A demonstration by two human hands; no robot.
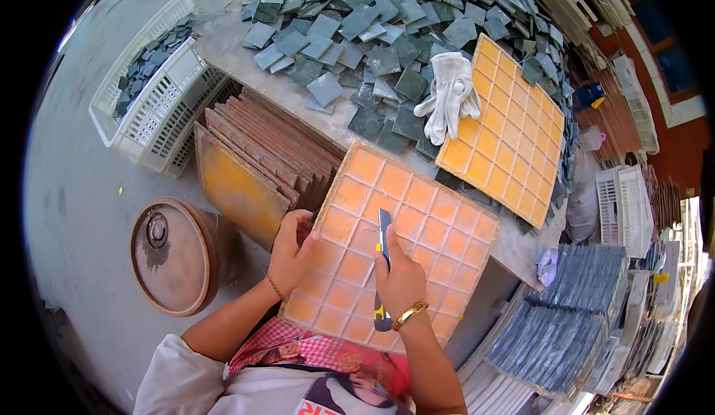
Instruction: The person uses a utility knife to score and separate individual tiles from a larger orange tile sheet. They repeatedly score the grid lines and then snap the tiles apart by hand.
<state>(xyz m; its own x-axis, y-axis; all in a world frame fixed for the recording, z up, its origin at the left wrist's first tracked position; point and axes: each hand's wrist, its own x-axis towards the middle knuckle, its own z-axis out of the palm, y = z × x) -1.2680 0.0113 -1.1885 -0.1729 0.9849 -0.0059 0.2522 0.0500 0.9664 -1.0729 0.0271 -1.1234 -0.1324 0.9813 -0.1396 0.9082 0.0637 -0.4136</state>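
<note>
An orange square grid tray [417, 214] with many small compartments rests tilted against the table edge and my lap. My left hand [289, 251] grips its left rim. My right hand [398, 277] lies on the tray's face and holds a utility knife [383, 232], blade pointing up along a groove between compartments. The knife's yellow and grey handle sticks out below my wrist.
A second yellow grid tray [514, 147] lies on the table with white gloves [449, 94] on its corner. Several dark green tiles [372, 35] cover the tabletop. More trays [261, 162] lean stacked at left, beside a white crate [160, 106] and a brown lidded pot [175, 255]. Blue tile sheets [558, 325] lie at right.
</note>
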